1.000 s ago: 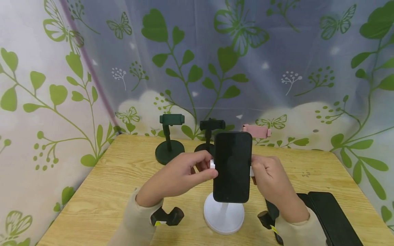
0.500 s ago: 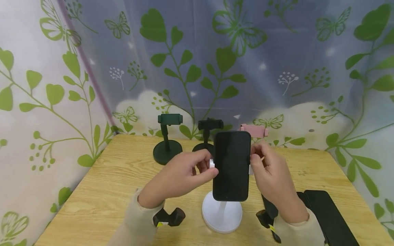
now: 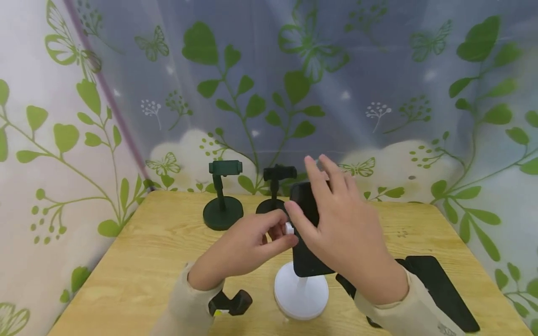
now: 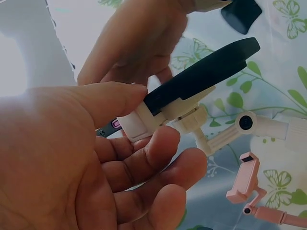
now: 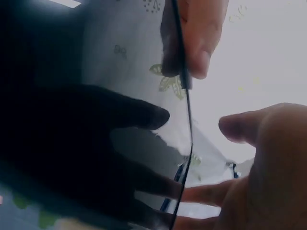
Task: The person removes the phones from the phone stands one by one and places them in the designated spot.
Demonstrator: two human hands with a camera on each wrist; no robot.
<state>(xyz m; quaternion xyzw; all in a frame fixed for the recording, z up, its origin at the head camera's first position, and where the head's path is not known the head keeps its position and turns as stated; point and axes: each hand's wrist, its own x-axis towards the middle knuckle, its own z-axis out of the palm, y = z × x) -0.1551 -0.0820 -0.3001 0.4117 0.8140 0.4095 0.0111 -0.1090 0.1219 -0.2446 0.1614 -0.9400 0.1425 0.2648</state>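
A black smartphone (image 3: pixel 303 259) stands upright in the clamp of a white phone stand (image 3: pixel 300 301). My left hand (image 3: pixel 248 245) pinches the white clamp end (image 4: pixel 136 127) at the phone's left edge between thumb and fingers. In front of the screen is my right hand (image 3: pixel 346 228), its fingers spread and pointing up, covering the phone's right part. In the right wrist view, the fingertips (image 5: pixel 206 194) meet or nearly meet the glossy phone screen (image 5: pixel 139 105), which reflects them; whether all touch cannot be told. The stand's joint (image 4: pixel 244 123) shows behind the phone in the left wrist view.
Behind stand a dark green phone stand (image 3: pixel 222 212), a black phone stand (image 3: pixel 274 184) and a pink one (image 4: pixel 244 179), mostly hidden in the head view. A black phone-like slab (image 3: pixel 441 289) and another dark item lie at right on the wooden table (image 3: pixel 138 261).
My right hand has left the clamp's right side, opened, and moved left and up across the phone's front. The left hand keeps its pinch on the clamp. The head view has shifted slightly.
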